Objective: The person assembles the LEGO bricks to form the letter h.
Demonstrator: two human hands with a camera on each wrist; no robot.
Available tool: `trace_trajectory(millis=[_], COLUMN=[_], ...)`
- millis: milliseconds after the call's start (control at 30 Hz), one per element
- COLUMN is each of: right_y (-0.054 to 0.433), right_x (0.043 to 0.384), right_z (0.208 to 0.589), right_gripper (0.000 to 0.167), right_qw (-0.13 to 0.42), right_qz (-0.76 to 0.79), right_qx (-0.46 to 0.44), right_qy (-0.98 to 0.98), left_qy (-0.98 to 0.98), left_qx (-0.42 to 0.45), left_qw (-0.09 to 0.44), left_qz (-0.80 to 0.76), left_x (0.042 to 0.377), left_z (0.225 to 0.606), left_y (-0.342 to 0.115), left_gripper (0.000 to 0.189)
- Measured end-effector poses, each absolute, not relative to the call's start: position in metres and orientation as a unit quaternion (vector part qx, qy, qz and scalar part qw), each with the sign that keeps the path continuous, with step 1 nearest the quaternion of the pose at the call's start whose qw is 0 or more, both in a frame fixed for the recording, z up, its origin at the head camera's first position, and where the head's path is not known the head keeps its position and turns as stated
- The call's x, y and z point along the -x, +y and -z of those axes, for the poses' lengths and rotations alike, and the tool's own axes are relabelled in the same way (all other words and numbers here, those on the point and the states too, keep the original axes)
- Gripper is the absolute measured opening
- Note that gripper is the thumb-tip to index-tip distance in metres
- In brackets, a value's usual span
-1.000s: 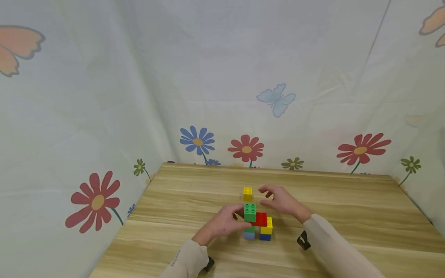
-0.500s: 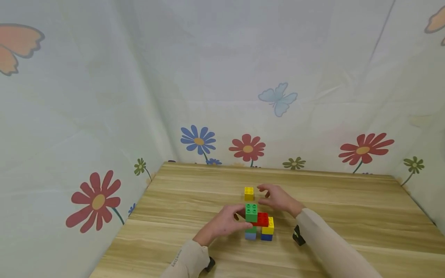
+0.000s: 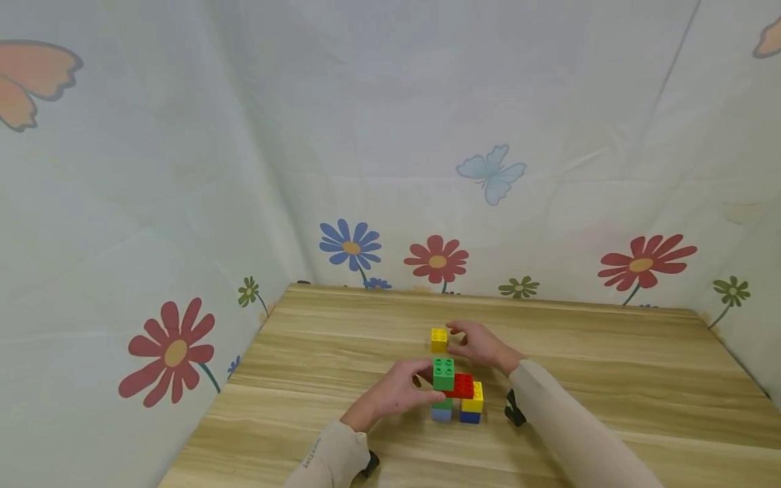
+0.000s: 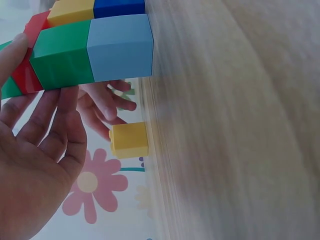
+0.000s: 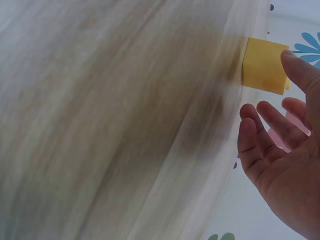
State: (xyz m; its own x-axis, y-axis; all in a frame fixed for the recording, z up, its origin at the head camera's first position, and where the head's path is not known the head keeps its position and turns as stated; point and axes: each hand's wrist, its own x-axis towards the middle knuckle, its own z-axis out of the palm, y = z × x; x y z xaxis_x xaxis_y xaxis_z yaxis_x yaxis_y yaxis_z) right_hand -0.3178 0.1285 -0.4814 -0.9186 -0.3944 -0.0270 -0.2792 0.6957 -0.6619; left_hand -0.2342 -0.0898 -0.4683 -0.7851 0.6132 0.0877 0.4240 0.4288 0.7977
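Note:
A small structure of toy building bricks stands on the table. A red brick (image 3: 463,385) bridges two columns: a green brick over a light blue brick (image 4: 120,47), and a yellow brick over a dark blue brick (image 3: 470,417). Another green brick (image 3: 443,374) sits on the red one's left end. My left hand (image 3: 399,390) grips this structure from the left, its thumb at the red brick and its fingers behind. A separate yellow brick (image 3: 438,340) stands farther back on the table. Close to its right side is my right hand (image 3: 482,344), fingers spread and holding nothing.
The wood-grain table (image 3: 342,318) ends at a back edge against a pale cloth backdrop (image 3: 378,135) printed with flowers and butterflies. Black wrist devices (image 3: 515,408) hang under both cuffs.
My right hand has moved left, nearer the separate yellow brick. The left hand keeps its grip on the brick structure. The whole head view has shifted slightly.

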Motion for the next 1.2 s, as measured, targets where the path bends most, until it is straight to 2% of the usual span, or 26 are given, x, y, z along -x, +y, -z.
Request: trace_trajectory(millis=[333, 833, 1200], right_y=[0.122, 0.121, 0.134], right_x=[0.321, 0.322, 0.315], right_z=[0.486, 0.486, 0.477], right_gripper=[0.049, 0.03, 0.034], right_qw=[0.089, 0.086, 0.067], right_qz=[0.345, 0.359, 0.342], right_qx=[0.189, 0.17, 0.182], right_qy=[0.915, 0.914, 0.92], left_qy=[0.836, 0.834, 0.84], left_qx=[-0.318, -0.305, -0.303], left_qw=[0.1, 0.114, 0.112], left_qz=[-0.436, -0.445, -0.436], left_x=[0.234, 0.232, 0.234], left_z=[0.469, 0.467, 0.468], left_y=[-0.089, -0.088, -0.089], left_gripper=[0.027, 0.027, 0.03])
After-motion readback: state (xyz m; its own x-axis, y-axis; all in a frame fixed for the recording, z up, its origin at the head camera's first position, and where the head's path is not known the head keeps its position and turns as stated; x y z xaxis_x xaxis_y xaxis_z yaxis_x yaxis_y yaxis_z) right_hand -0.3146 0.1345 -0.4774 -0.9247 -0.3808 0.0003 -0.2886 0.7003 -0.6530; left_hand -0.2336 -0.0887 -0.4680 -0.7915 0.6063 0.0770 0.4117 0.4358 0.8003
